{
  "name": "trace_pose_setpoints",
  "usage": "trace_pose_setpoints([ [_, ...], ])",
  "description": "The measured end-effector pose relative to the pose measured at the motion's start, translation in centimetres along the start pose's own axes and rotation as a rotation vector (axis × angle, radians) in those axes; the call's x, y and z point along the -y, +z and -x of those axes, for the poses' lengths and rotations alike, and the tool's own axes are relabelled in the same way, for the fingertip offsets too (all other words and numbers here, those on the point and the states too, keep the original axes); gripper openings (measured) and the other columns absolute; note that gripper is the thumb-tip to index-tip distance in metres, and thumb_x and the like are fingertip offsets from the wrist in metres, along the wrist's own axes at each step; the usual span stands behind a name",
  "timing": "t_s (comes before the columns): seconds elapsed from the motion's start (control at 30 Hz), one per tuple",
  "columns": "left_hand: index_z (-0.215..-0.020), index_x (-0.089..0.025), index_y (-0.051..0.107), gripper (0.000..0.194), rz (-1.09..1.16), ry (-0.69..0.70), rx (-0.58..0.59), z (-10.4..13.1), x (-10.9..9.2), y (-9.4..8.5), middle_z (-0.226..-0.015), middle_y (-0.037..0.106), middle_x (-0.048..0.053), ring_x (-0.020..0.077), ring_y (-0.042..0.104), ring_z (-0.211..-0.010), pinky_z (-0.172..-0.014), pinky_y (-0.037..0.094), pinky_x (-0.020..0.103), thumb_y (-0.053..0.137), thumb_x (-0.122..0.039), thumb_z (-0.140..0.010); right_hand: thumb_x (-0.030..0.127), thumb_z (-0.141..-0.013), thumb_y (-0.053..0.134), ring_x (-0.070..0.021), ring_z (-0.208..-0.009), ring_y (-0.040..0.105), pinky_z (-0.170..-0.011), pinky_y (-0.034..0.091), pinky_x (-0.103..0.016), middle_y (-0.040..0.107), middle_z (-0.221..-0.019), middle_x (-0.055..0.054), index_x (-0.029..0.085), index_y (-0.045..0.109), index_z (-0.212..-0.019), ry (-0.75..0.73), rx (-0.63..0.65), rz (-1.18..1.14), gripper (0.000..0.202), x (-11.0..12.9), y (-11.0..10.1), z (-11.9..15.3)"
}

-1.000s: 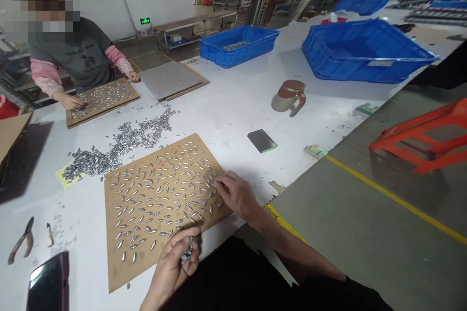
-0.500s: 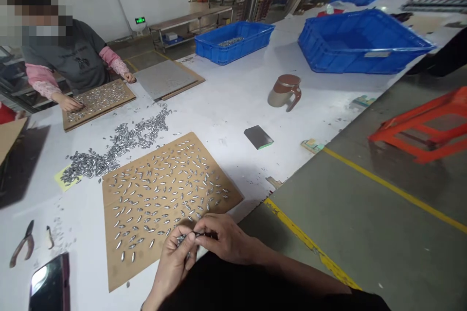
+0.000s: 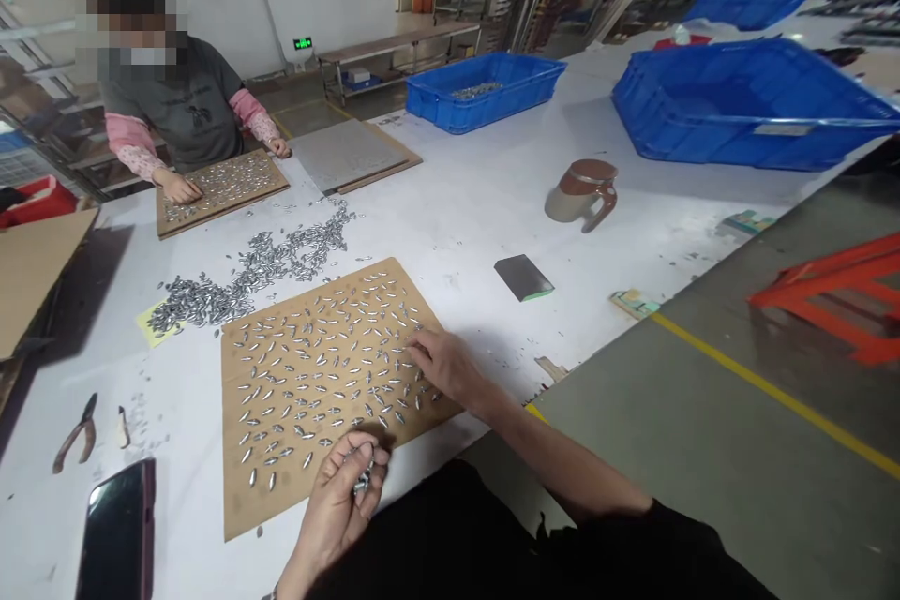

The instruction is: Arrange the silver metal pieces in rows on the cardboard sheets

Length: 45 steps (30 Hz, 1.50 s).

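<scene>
Small, silvery metal pieces [image 3: 307, 460] lie spread over the brown cardboard sheet [image 3: 243, 516] before us, each slim, shiny and tapered to a point at both ends. They lie flat and mostly apart, their long axes varied: the two nearest the front left corner point almost straight away from us, many on the left slant away to the right, and several near the right hand slant away to the left.

Our left hand [image 3: 344, 487] curls closed around a handful of these pieces over the sheet's near edge, hiding part of it. Our right hand [image 3: 450, 370] reaches over the right side, thumb and forefinger close together; we cannot tell whether they pinch a piece.

Beyond the sheet sprawls a loose grey pile [image 3: 203, 300], partly on yellow paper [image 3: 149, 325]. Pliers [image 3: 76, 439] and a phone [image 3: 116, 530] lie left; a dark block [image 3: 524, 277] and a brown-lidded mug [image 3: 582, 192] sit to the right. Across the table [image 3: 450, 206], a person [image 3: 193, 112] works at another board [image 3: 225, 187].
</scene>
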State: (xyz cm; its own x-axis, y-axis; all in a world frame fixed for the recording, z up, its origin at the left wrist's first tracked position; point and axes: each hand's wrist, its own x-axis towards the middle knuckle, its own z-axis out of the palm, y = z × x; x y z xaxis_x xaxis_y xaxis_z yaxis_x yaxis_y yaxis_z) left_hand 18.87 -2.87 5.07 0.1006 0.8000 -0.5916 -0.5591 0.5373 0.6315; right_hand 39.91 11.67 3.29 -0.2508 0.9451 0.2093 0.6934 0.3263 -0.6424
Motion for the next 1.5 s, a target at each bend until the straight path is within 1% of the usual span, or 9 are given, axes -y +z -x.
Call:
trace_pose_setpoints([
  [0.2,-0.084,-0.016,0.066,0.040,0.027,-0.019,0.054,-0.1,0.2,-0.6,-0.075,0.067,0.002,0.0043,0.045,-0.053,-0.043,0.020,0.018,0.092,-0.040,-0.066,0.025,-0.099,0.056,-0.0204,-0.092,0.064,-0.078,0.047,-0.029,0.071,-0.100,-0.006,0.023,0.073,-0.095,0.053,0.090,0.194,0.017,0.1,1.0,-1.4],
  [0.4,-0.084,-0.016,0.063,0.036,0.015,-0.039,0.113,-0.2,0.4,-1.3,-0.073,0.064,0.000,0.0025,0.039,-0.050,-0.044,0.016,0.018,0.087,-0.040,-0.074,0.023,-0.100,0.056,-0.0207,-0.099,0.065,-0.084,0.047,-0.028,0.072,-0.107,-0.007,0.021,0.073,-0.100,0.051,0.143,0.217,0.017,0.8,1.5,-0.9],
  [0.63,-0.083,-0.016,0.062,0.034,0.030,-0.065,0.117,-0.5,0.7,-1.4,-0.073,0.064,0.000,0.0026,0.040,-0.052,-0.046,0.018,0.018,0.087,-0.038,-0.076,0.026,-0.101,0.053,-0.0203,-0.098,0.066,-0.082,0.045,-0.027,0.073,-0.108,-0.007,0.020,0.072,-0.100,0.136,0.226,0.301,0.019,1.9,1.2,-1.2],
  [0.9,-0.082,-0.015,0.064,0.035,0.030,-0.046,0.104,-0.4,0.6,-1.2,-0.074,0.064,0.001,0.0036,0.042,-0.053,-0.046,0.019,0.018,0.088,-0.039,-0.074,0.028,-0.100,0.055,-0.0192,-0.098,0.066,-0.080,0.043,-0.026,0.073,-0.107,-0.005,0.022,0.071,-0.098,0.128,0.198,0.263,0.017,2.2,1.5,-1.0],
  [1.0,-0.087,-0.014,0.069,0.035,0.059,-0.045,0.075,-0.3,0.4,-1.3,-0.078,0.067,0.004,0.0047,0.046,-0.056,-0.045,0.023,0.017,0.089,-0.038,-0.072,0.028,-0.100,0.056,-0.0188,-0.099,0.066,-0.080,0.043,-0.026,0.073,-0.107,-0.005,0.022,0.071,-0.100,0.148,0.138,0.249,0.016,1.6,0.5,-1.1],
  [1.07,-0.093,-0.013,0.073,0.036,0.081,-0.046,0.050,-0.3,0.3,-1.3,-0.083,0.070,0.007,0.0060,0.051,-0.061,-0.048,0.030,0.017,0.090,-0.036,-0.071,0.029,-0.100,0.055,-0.0187,-0.097,0.065,-0.078,0.042,-0.026,0.072,-0.106,-0.005,0.023,0.071,-0.100,0.174,0.110,0.269,0.017,1.2,-0.2,-1.2],
  [1.2,-0.094,-0.014,0.077,0.037,0.081,-0.058,0.040,-0.3,0.1,-1.0,-0.089,0.074,0.010,0.0090,0.058,-0.069,-0.060,0.042,0.018,0.094,-0.030,-0.065,0.027,-0.100,0.055,-0.0189,-0.094,0.063,-0.076,0.041,-0.026,0.071,-0.104,-0.005,0.022,0.070,-0.098,0.145,0.158,0.310,0.016,1.0,-0.4,-1.0],
  [1.4,-0.089,-0.015,0.078,0.029,0.047,-0.066,0.055,-0.3,0.4,-1.1,-0.086,0.074,0.009,0.0079,0.054,-0.064,-0.054,0.038,0.017,0.091,-0.030,-0.069,0.028,-0.101,0.056,-0.0186,-0.094,0.063,-0.077,0.040,-0.027,0.070,-0.107,-0.005,0.021,0.070,-0.101,0.144,0.215,0.292,0.016,1.7,0.0,-1.3],
  [1.5,-0.091,-0.016,0.078,0.028,0.044,-0.058,0.056,-0.4,0.5,-1.5,-0.086,0.074,0.009,0.0074,0.054,-0.063,-0.054,0.038,0.017,0.090,-0.031,-0.071,0.028,-0.103,0.052,-0.0185,-0.095,0.063,-0.077,0.039,-0.027,0.070,-0.105,-0.005,0.021,0.071,-0.099,0.085,0.230,0.305,0.021,2.1,-0.3,-1.6],
])
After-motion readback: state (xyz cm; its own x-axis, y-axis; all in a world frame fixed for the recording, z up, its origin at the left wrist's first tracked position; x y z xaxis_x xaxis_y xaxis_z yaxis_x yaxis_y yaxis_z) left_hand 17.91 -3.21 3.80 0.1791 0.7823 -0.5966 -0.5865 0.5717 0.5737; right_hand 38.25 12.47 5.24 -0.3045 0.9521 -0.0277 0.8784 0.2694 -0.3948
